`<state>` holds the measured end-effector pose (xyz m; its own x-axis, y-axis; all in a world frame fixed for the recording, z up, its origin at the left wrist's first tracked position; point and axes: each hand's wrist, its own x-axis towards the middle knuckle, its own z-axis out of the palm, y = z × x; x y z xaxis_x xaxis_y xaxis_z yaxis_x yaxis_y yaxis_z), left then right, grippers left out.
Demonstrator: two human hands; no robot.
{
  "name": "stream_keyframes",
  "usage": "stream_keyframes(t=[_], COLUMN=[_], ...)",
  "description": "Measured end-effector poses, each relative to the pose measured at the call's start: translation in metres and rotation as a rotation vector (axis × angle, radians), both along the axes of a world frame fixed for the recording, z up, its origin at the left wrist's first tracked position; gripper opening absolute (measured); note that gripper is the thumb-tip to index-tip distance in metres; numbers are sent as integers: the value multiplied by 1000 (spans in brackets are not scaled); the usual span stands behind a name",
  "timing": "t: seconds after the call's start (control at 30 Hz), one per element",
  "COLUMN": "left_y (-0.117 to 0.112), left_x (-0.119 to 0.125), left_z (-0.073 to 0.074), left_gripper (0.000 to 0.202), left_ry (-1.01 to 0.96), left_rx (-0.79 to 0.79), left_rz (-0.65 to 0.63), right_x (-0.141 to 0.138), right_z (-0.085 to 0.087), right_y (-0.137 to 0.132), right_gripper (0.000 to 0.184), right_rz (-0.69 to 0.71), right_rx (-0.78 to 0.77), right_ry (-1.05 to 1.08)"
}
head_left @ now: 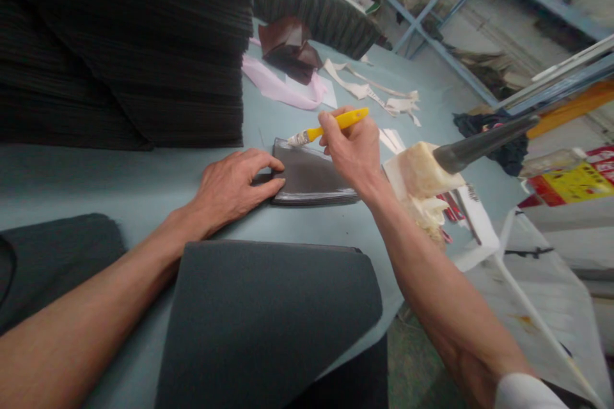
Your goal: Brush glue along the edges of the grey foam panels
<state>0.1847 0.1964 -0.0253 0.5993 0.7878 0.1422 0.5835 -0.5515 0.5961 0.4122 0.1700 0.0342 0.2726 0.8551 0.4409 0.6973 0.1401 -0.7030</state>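
Observation:
A stack of dark brown pieces (311,169) lies on the blue-grey table, with whitish wet streaks along its far and near edges. At its left edge, my left hand (235,185) steadies the stack with thumb and forefinger curved against it. Between the fingers of my right hand (355,147) is a yellow-handled paintbrush (352,117), its bristles touching the stack's far left corner. Nearer to me, a larger dark grey sheet or panel (273,319) lies below my hands. Right of my right hand stands a pale block-like container (422,169) with a dark handle rising from it.
Tall piles of black material (125,45) rise at the left and far back. Behind the stack lie a pink strip (283,86), a crumpled brown piece (288,41) and white scraps (357,83). Blue shelving (446,57) stands at right, near a white frame (484,236).

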Motion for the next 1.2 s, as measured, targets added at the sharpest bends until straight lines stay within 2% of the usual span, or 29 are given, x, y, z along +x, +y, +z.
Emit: stream_keyframes(t=[0.1,0.2,0.33,0.43,0.57,0.7,1.2], left_y=[0,1,1,1,1,2,2], left_x=[0,-1,-1,-1,-1,-1,-1], left_z=[0,0,0,0,1,0,1], left_gripper=[37,37,37,38,39,39,39], left_ry=[-1,3,-8,-18,-2,1,5], left_rx=[0,-6,-5,-8,-5,1,-6], left_rz=[-1,5,-2,-1,9,9,10], right_x=[-6,-8,5,12,0,-9,32], right_z=[2,-2,-2,3,4,0,1], right_y=[2,7,10,8,8,12,-6], right_gripper=[32,37,40,39,42,41,39], right_rz=[23,37,-34,-32,28,79,-32], right_rx=[22,-33,-65,-37,-15,-70,-50], right_ry=[38,103,99,98,128,78,-42])
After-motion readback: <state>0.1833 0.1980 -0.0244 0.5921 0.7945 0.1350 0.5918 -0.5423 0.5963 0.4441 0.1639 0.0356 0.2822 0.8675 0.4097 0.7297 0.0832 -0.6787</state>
